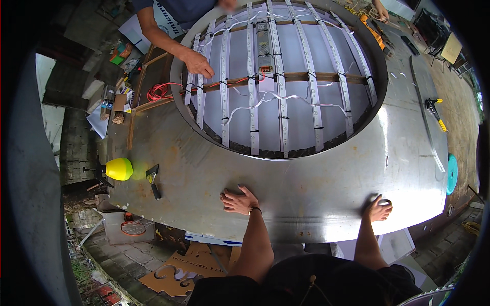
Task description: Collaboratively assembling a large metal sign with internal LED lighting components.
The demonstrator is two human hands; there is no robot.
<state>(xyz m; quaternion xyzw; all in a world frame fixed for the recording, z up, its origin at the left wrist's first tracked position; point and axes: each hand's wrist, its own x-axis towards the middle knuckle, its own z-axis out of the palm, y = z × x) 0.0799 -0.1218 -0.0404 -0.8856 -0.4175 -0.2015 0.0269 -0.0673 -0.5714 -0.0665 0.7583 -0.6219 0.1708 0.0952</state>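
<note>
LED strips (282, 115) already span the round metal frame (178, 65) on the metal surface (189, 178); loose white leads (241, 108) suggest wiring remains. Left grip (240, 200) lies spread, empty; right grip (378, 209) curls, contents unclear.

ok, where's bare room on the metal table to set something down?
Metal table: bare between left hand and right hand, this side of the round frame; also between left hand and handled tool. Crowded: the frame itself: light strips, metal box, co-worker's hand.
</note>
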